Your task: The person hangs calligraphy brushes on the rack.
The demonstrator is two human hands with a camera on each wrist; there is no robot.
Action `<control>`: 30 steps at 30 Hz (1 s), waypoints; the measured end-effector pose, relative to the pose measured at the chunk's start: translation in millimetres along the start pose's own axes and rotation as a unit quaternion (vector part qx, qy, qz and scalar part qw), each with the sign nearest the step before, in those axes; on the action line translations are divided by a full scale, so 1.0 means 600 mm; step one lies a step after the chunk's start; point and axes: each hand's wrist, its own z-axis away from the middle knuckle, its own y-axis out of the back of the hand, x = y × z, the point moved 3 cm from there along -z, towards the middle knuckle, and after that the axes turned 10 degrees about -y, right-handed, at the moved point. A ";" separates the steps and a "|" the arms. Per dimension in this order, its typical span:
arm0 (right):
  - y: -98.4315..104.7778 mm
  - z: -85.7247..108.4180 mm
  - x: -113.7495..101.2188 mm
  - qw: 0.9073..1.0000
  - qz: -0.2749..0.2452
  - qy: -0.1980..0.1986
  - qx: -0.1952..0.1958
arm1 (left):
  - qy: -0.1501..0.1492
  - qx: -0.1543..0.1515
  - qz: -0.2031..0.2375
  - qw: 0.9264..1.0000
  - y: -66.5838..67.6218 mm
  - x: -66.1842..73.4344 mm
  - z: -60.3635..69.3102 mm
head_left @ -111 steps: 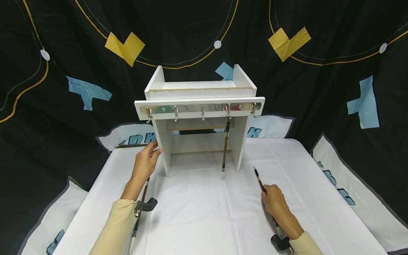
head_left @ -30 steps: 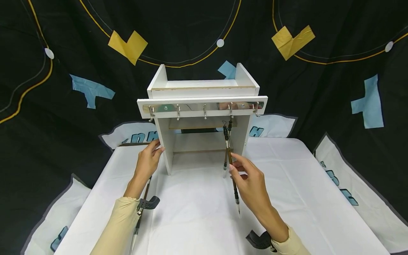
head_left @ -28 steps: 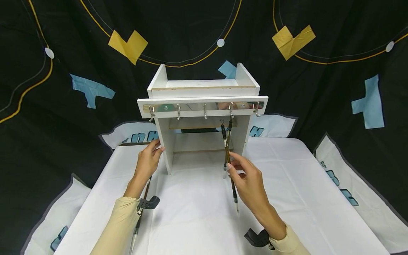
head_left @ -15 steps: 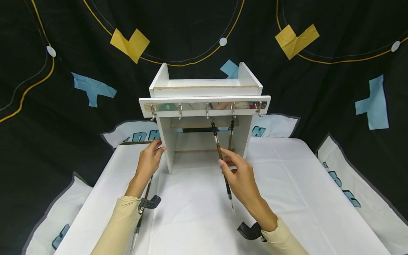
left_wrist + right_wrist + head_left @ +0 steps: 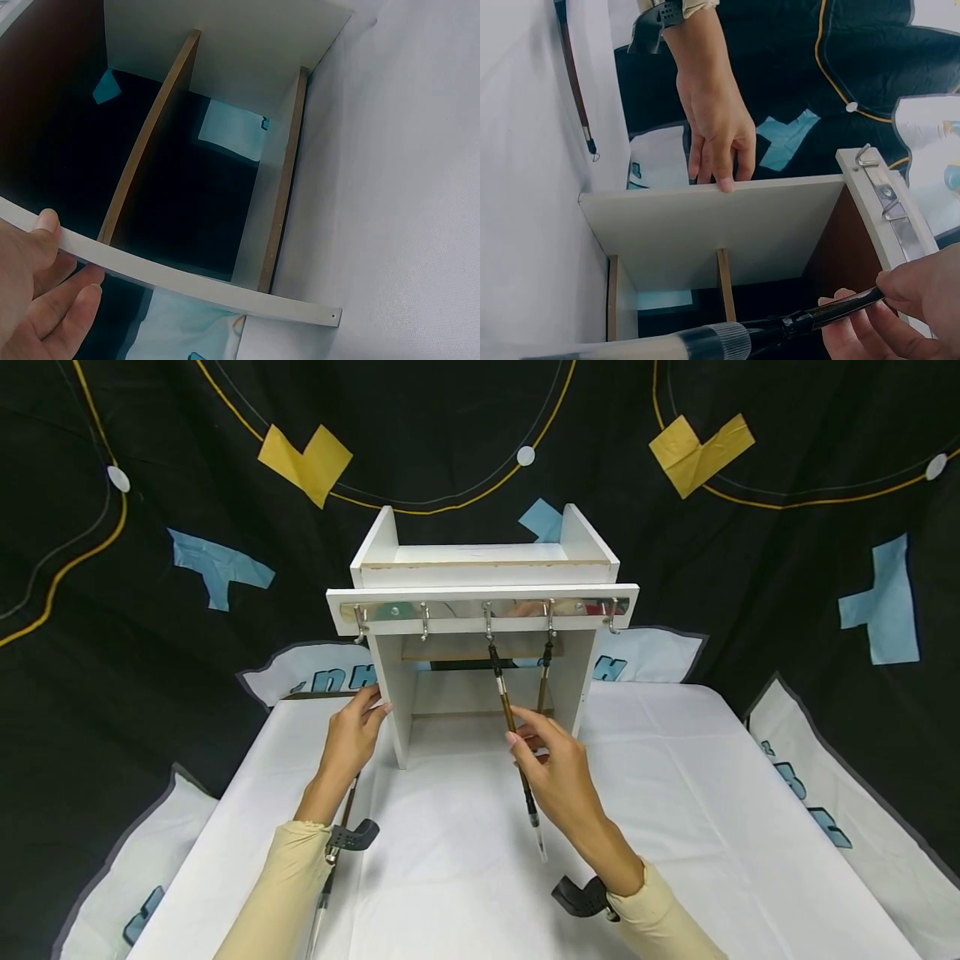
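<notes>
A white wooden shelf (image 5: 483, 577) stands on the table, with a row of metal hooks along its front rail. My left hand (image 5: 349, 735) grips the edge of its left side panel (image 5: 187, 283), thumb on one face and fingers on the other. Between thumb and fingertips, my right hand (image 5: 555, 768) pinches the brown handle of a calligraphy brush (image 5: 505, 697), bristles down. The brush's top end meets the middle hook (image 5: 489, 622); whether its loop is over the hook, I cannot tell. A second brush (image 5: 543, 677) hangs from the hook to the right, partly behind my right hand.
Another brush (image 5: 348, 802) lies on the white-covered table (image 5: 675, 793) beside and under my left forearm. Black cloth (image 5: 450, 435) with yellow and blue paper pieces hangs behind the shelf. White printed sheets (image 5: 825, 793) border the table.
My right hand has raised the brush from the table's right side to the rail, then moved left past the hanging brush to the middle hook. The left hand stays on the panel.
</notes>
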 end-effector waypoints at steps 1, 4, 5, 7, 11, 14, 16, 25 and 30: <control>-0.001 -0.001 0.000 1.000 -0.001 0.000 -0.001 | 0.001 0.000 -0.001 1.000 0.000 0.000 0.000; -0.002 -0.003 0.001 1.000 -0.003 -0.001 -0.002 | 0.002 0.000 -0.002 1.000 0.001 0.001 0.000; -0.003 -0.004 0.001 1.000 -0.004 -0.002 -0.002 | 0.002 0.000 -0.002 1.000 0.001 0.002 0.000; -0.004 -0.005 0.002 1.000 -0.006 -0.003 -0.003 | 0.003 0.000 -0.002 1.000 0.001 0.002 0.000; -0.007 -0.008 0.004 1.000 -0.013 -0.010 -0.007 | 0.002 0.001 -0.001 1.000 0.001 0.002 0.000; -0.010 -0.011 0.006 1.000 -0.013 -0.015 -0.009 | 0.001 0.001 0.000 1.000 0.000 0.000 -0.001; -0.011 -0.012 0.007 1.000 -0.011 -0.017 -0.008 | 0.001 0.002 0.000 1.000 0.000 -0.002 -0.001; -0.020 -0.017 0.015 1.000 -0.007 -0.016 -0.004 | -0.001 0.005 0.002 1.000 0.001 -0.002 0.001; -0.026 -0.020 0.020 1.000 -0.005 -0.015 -0.001 | -0.002 0.003 0.001 1.000 0.000 -0.003 -0.001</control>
